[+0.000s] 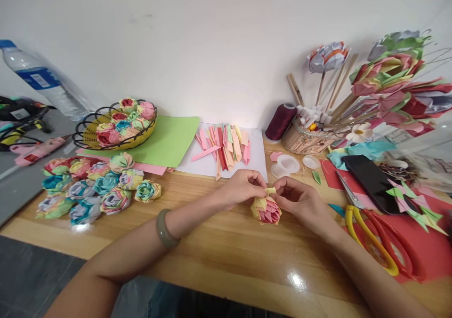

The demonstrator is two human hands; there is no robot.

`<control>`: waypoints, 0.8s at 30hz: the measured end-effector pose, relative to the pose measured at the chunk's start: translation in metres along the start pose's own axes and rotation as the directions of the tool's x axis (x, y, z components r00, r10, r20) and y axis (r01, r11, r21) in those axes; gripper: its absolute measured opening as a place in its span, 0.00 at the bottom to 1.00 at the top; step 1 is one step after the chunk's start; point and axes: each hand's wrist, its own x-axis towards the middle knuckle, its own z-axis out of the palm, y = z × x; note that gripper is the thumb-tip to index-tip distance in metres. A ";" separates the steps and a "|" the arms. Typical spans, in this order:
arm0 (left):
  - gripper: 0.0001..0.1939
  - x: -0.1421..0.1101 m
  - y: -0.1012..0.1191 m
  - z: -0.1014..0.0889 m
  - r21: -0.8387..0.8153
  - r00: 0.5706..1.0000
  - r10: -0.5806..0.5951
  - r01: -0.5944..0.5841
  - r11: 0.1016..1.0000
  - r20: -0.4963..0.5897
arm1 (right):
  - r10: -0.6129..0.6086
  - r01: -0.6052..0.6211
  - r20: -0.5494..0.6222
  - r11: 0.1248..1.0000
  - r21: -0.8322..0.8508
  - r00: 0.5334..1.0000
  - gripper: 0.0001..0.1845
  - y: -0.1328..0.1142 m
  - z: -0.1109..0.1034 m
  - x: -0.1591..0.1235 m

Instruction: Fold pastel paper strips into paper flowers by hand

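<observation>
Between my two hands, just above the wooden table (212, 252), is a paper flower (268, 212) with pink inner folds and pale yellow outer petals. My left hand (247, 186) pinches its upper left edge, thumb and fingers pressed together. On the other side my right hand (294, 195) grips the upper right edge, by a yellow paper strip (270, 191) at the top. The fingertips partly cover the flower's far side. Behind the hands, folded paper strips (226, 148) in pink, red, peach and green lie on a white sheet (259, 155).
Several finished paper flowers (116, 199) sit at the left, near a yellow basket (137, 143) of more flowers. To the right are red-and-yellow scissors (397, 247), a phone (370, 184), a thread spool (281, 122) and a holder (307, 139) with sticks. A water bottle (42, 80) stands far left.
</observation>
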 end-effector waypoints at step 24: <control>0.18 -0.008 0.010 -0.005 0.144 0.951 0.055 -0.103 0.984 0.303 | -0.481 0.339 -0.119 0.751 -0.566 0.868 0.02 0.002 -0.007 -0.012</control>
